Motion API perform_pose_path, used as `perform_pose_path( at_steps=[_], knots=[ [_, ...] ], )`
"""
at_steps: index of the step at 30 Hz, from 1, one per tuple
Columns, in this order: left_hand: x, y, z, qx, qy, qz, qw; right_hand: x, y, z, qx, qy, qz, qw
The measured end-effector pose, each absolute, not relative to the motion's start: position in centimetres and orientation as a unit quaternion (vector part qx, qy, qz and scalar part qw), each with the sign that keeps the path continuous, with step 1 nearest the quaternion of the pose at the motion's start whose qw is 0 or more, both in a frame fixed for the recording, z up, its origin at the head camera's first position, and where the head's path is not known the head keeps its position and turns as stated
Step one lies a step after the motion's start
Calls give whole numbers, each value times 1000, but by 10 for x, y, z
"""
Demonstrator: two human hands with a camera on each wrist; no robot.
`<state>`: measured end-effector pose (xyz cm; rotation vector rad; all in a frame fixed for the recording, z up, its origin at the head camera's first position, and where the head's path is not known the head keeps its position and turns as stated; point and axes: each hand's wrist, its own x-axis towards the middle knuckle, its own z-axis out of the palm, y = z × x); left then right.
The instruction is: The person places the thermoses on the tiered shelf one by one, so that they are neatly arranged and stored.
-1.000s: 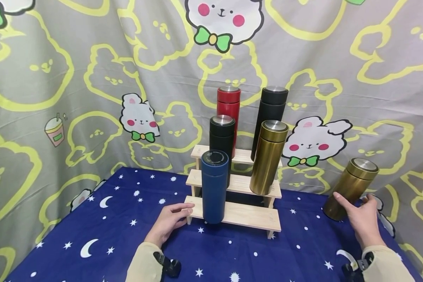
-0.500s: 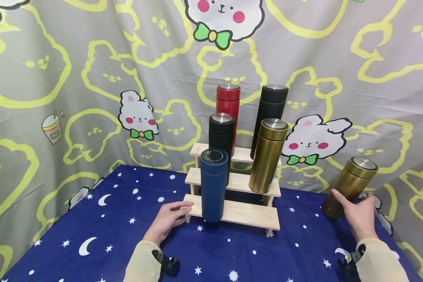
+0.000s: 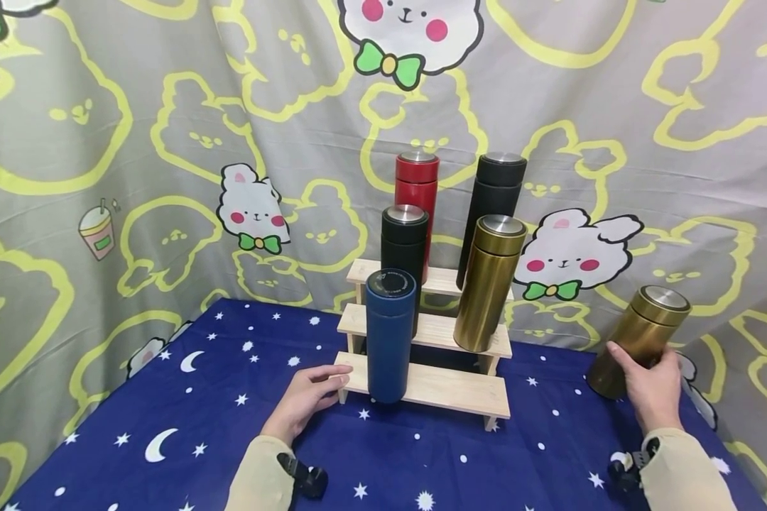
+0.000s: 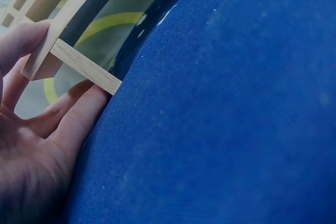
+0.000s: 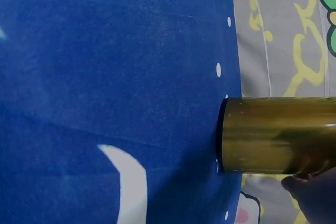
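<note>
On the right side, my right hand [image 3: 653,389] grips a gold thermos flask [image 3: 639,333] low on its body. In the right wrist view the flask's base [image 5: 224,136] is at the blue cloth; whether it touches cannot be told. My left hand [image 3: 305,399] holds the left end of the bottom step of a three-step wooden stand [image 3: 457,390]. In the left wrist view, fingertips touch the stand's leg [image 4: 86,66]. A blue flask [image 3: 388,341] stands on that step. Behind it are a black flask [image 3: 404,248] and another gold flask [image 3: 488,291] on the middle step.
Atop the highest step are a red flask [image 3: 415,191] and a second black flask [image 3: 495,199]. A blue cloth [image 3: 198,404] with moons and stars covers the table. Close behind the stand hangs a grey curtain [image 3: 332,142] with cartoon prints.
The head view shifts slightly. My right hand stays on the gold flask, its fingers now lying closer round it. The left hand and the stand stay in place.
</note>
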<state>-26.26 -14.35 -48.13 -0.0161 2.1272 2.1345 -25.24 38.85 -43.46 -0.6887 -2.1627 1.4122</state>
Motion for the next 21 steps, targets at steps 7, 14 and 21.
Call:
perform_pose_path(
  at_steps=[7,14,21],
  knots=[
    [-261,-143,-479,-7,706,705,64,-252,393,-436,-255,-801,493,222],
    [-261,-143,-479,-9,706,705,65,-251,393,-433,-254,-817,463,233],
    [-262,-143,-480,-8,706,705,65,-241,388,-427,-250,-828,453,218]
  ],
)
